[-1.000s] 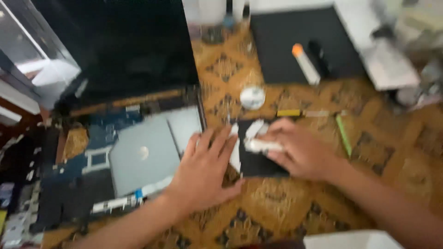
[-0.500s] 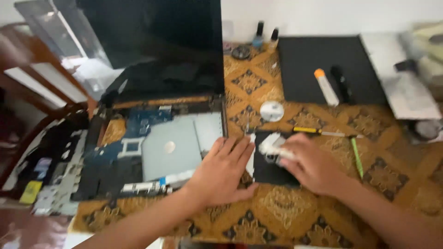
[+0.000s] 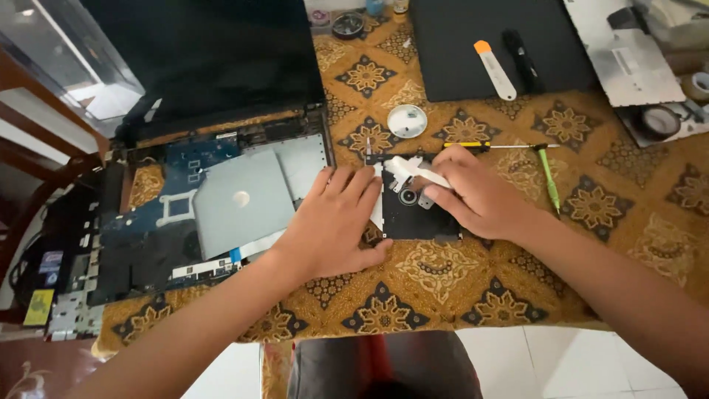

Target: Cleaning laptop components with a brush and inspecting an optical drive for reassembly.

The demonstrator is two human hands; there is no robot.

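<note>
The right hand (image 3: 478, 193) pinches a white tissue (image 3: 410, 171) against the black optical drive (image 3: 412, 210), fingers closed on the wad. The left hand (image 3: 332, 225) lies flat, fingers spread, steadying the drive's near edge, gripping nothing. Just left of it sits the opened laptop (image 3: 214, 199); beyond the right hand lie a green screwdriver (image 3: 549, 177) and a small disc (image 3: 407, 121).

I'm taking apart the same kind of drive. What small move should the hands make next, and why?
Probably rub the white cloth on across the black optical drive: the right hand presses it by the lens hub, while the left hand steadies the drive's edge.
</note>
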